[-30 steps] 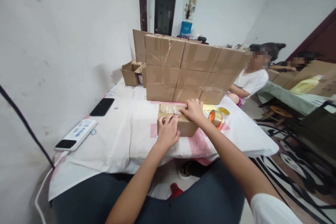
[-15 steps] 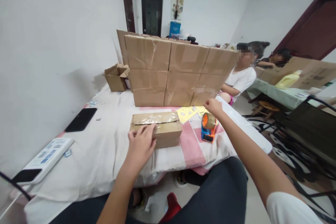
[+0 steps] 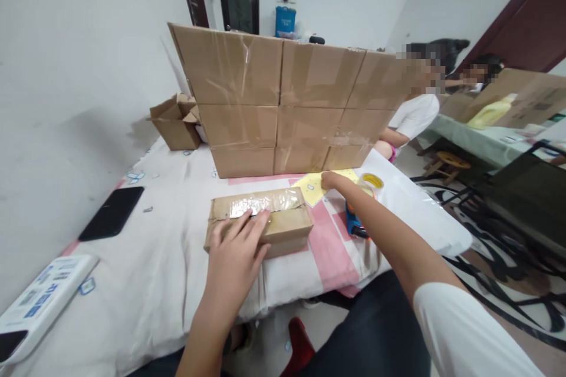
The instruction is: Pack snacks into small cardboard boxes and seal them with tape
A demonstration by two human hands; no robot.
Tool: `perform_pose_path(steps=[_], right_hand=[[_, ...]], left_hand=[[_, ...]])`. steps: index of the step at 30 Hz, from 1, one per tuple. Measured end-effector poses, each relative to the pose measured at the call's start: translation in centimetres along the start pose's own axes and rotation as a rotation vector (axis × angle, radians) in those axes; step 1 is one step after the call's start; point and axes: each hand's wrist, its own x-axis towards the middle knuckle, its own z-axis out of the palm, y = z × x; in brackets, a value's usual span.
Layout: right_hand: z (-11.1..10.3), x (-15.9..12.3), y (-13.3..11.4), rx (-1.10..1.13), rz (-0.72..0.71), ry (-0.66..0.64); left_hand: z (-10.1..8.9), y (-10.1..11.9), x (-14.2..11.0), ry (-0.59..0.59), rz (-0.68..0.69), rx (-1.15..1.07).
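My left hand lies with fingers spread on top of a small closed cardboard box, which has clear tape along its upper seam. To the right, my right hand is closed, fingertips down, at a yellow sheet dotted with small pale pieces. Whatever its fingers pinch, if anything, is hidden. Partly covered by my right forearm is a blue and orange tape dispenser. A roll of tape with a yellow core sits just beyond that forearm.
A wall of stacked, taped cardboard boxes stands behind the small box. An opened carton is at back left. Along the left lie a black phone and a white power strip. A person in white sits at right.
My right hand has moved left and down onto the yellow sheet, its forearm now crossing the tape dispenser. My left hand stays on the box, its fingers flatter. The view has shifted slightly.
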Motion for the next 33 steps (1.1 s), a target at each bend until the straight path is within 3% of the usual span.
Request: perform_pose_path(steps=[3,5,13,19,24,29,31,33], right_hand=[[-0.4,-0.3,0.7,-0.061,0.021,-0.094],[-0.9,-0.7,0.8,-0.080,-0.017,-0.086],[-0.9,-1.9,-2.0,-0.021,-0.423,0.044],[0.0,-3.3,-1.5,0.039,-0.418,0.165],[0.8,-4.5,-1.3,0.149,-0.423,0.179],[0.0,-7.0,-2.3,0.348,-0.404,0.289],[0.8,-9.7,-2.9,0.595,-0.467,0.331],[2.6,-13.0,-3.7,0.997,-0.551,0.334]], left_hand=[[0.0,0.0,0.0,0.007,0.000,-0.019],[0.1,-0.1,0.0,0.011,-0.001,-0.028],[0.1,0.1,0.1,0.011,-0.006,-0.032],[0.0,-0.4,0.0,0.006,0.018,-0.007],[-0.1,-0.6,0.1,-0.009,0.028,0.032],[-0.2,-1.7,0.4,-0.019,0.066,0.041],[-0.5,-3.0,0.4,-0.035,0.085,0.024],[-0.8,-4.4,0.3,-0.052,0.100,-0.016]])
